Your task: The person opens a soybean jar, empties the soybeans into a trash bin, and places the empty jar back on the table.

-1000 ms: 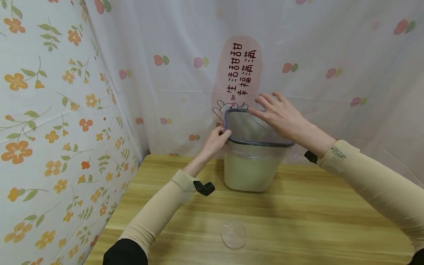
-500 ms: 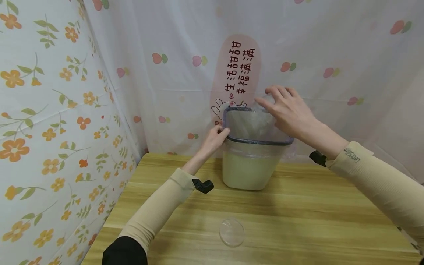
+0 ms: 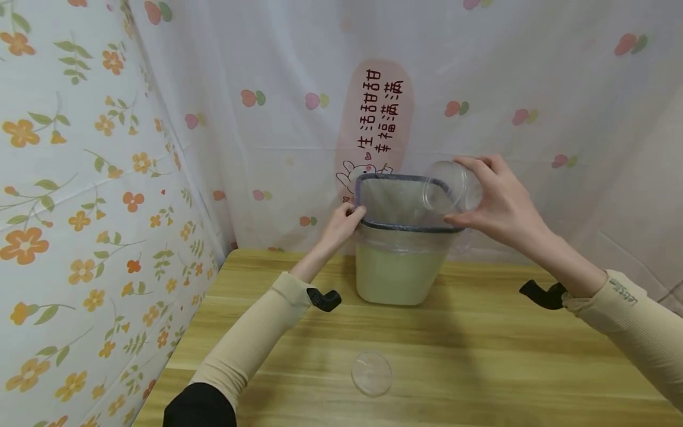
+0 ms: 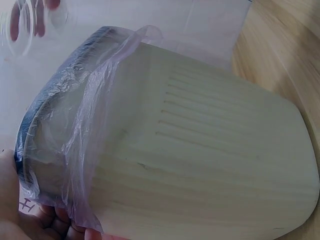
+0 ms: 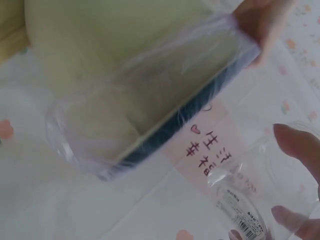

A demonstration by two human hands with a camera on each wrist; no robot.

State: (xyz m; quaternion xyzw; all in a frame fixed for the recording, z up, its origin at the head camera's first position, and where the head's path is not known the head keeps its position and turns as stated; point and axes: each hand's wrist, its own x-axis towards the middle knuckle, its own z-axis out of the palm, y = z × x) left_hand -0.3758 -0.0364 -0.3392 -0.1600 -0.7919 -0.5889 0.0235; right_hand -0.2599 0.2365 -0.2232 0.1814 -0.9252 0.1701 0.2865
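Observation:
A pale green trash bin [image 3: 397,273] with a dark blue rim stands on the table, lined with a thin see-through purplish bag [image 4: 90,130] folded over its edge. My left hand [image 3: 344,225] grips the rim at the left corner, thumb outside. Over the bin's right side, my right hand [image 3: 498,201] holds a clear plastic jar [image 3: 445,187] tipped sideways, its mouth toward the bin. A label with a barcode shows on the jar [image 5: 240,215] in the right wrist view. I see nothing inside the jar. A clear round lid [image 3: 372,373] lies on the table nearer me.
The wooden table [image 3: 299,356] meets a curtain with fruit prints [image 3: 277,148] right behind the bin. A flowered curtain [image 3: 80,237] runs along the left side.
My right hand has drawn back to the right from above the bin's opening and turned, bringing the clear jar into plain view. The left hand keeps its grip on the rim.

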